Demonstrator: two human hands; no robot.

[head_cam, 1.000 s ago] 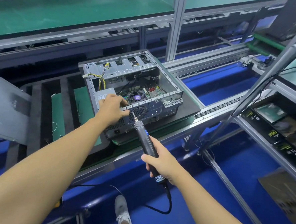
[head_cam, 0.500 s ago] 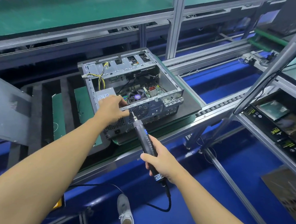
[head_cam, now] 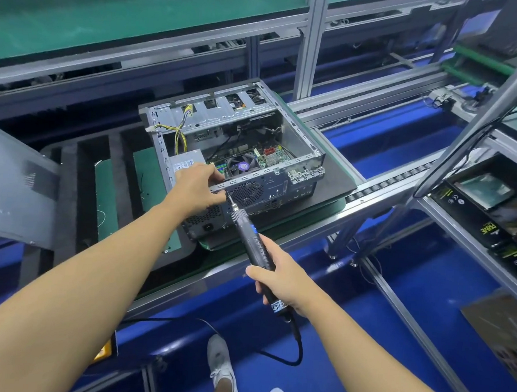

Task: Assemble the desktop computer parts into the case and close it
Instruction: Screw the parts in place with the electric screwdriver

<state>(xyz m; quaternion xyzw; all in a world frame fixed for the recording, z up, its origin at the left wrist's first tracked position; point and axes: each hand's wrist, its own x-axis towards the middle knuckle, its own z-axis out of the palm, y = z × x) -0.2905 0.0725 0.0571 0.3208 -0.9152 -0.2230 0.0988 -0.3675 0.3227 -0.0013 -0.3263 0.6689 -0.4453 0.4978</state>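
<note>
An open grey computer case [head_cam: 301, 165] lies on its side on a black mat on the conveyor, its rear panel toward me. Inside I see a motherboard with a fan [head_cam: 242, 165], yellow cables and a grey power supply [head_cam: 183, 164]. My left hand [head_cam: 195, 189] grips the near top edge of the case, beside the power supply. My right hand [head_cam: 279, 280] holds a black electric screwdriver [head_cam: 252, 244]. Its bit touches the rear panel just below my left thumb, next to the fan grille.
A grey side panel [head_cam: 12, 187] leans at the left. Black foam trays [head_cam: 82, 185] lie left of the case. Aluminium frame posts [head_cam: 310, 41] rise behind it and a slanted rail [head_cam: 479, 124] crosses on the right. Boxed parts [head_cam: 489, 207] sit on the right shelf. My feet stand below.
Almost nothing has changed: both hands keep their holds and the screwdriver bit stays on the rear panel. The view has shifted slightly.
</note>
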